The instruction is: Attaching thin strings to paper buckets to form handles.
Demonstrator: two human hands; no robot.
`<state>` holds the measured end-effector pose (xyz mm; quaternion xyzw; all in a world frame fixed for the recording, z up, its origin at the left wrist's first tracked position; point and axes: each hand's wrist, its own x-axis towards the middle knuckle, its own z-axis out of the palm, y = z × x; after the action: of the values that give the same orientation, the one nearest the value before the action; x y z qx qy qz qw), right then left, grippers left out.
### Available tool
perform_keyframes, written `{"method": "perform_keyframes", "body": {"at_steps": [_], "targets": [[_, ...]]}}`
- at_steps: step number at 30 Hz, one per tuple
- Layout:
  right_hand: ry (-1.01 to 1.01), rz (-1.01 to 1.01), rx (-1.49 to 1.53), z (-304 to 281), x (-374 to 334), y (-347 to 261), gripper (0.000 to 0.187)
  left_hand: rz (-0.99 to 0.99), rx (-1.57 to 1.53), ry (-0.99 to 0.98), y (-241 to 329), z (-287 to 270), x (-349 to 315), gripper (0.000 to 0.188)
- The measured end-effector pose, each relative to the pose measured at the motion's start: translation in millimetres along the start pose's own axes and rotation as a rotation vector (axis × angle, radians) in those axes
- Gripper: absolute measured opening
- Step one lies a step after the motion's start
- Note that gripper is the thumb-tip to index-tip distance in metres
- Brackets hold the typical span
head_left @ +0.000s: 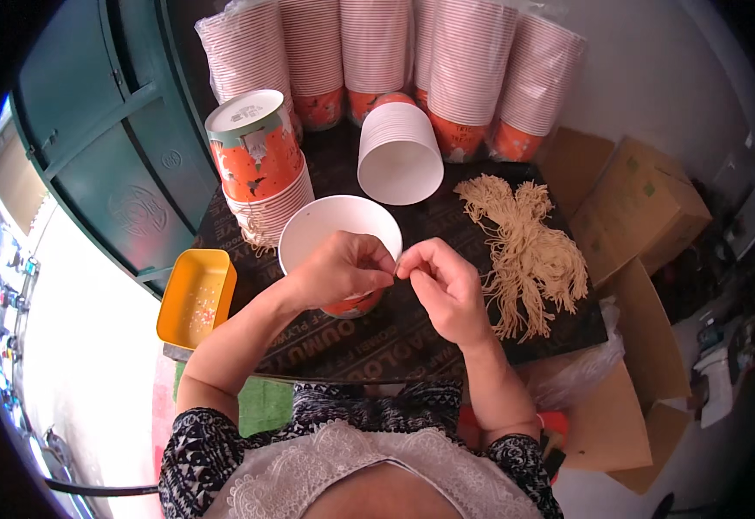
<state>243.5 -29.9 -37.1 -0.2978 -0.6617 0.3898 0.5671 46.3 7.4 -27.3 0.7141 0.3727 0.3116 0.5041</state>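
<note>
Bucket (327,222) — left hand (336,270) hides part.

Brown block lettering spans the black tabletop (369,346) at 6 o'clock. Dark lettering marks an orange paper tub (458,143) at 1 o'clock. An upturned tub (258,160), toward 11 o'clock, carries illegible base print.

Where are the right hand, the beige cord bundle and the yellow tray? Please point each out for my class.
Right hand (452,294), head view: back of the hand.
Beige cord bundle (530,253), head view: middle strands.
Yellow tray (176,294), head view: left inner wall.
</note>
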Motion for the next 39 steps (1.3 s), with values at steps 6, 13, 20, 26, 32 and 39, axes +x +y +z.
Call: {"method": "perform_keyframes", "body": {"at_steps": [6,13,20,26,32,39], "targets": [[-0.300,-0.098,-0.051,-8.7,27.9,-1.1,0.014,0.000,0.087,-0.001,2.4,1.3,2.9,0.010],[-0.107,-0.239,-0.467,-7.2,14.5,9.2,0.013,-0.063,-0.100,-0.034,2.1,-5.1,5.7,0.007],[-0.077,-0.244,-0.452,2.0,11.0,20.7,0.018,-0.036,-0.112,-0.049,1.1,-6.8,8.1,0.006],[-0.081,-0.232,-0.413,1.6,9.2,24.2,0.015,-0.042,-0.136,-0.045,3.7,-5.6,7.9,0.006],[-0.026,-0.179,-0.368,6.3,6.7,29.4,0.012,-0.033,-0.181,-0.028,6.8,-3.6,7.7,0.007],[0.040,-0.342,-0.468,13.0,-5.0,23.8,0.013,-0.104,-0.134,0.013,6.4,-3.6,10.8,0.009]]}}
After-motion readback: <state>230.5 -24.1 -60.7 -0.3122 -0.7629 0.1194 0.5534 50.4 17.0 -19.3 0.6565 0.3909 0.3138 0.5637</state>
